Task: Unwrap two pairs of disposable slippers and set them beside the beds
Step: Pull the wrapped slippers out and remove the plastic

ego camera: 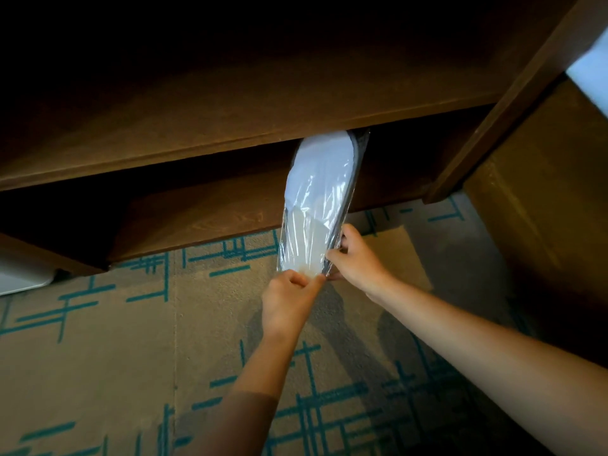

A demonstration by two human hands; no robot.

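Plastic-wrapped slippers [317, 205], L hand [289, 302] pinching wrap's bottom edge; R hand [357, 258] grip clamped on side

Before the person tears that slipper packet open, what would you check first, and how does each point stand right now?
1. Left hand pinches the near end of the plastic wrapper: ok.
2. Right hand holds the packet's right edge: ok.
3. Wrapper opened: not ok, it looks sealed.
4. White slippers inside: ok; how many, cannot tell.
5. Packet clear of the wooden shelf: not ok, its far end reaches under the shelf edge.
6. Bedside spot in view: cannot tell.
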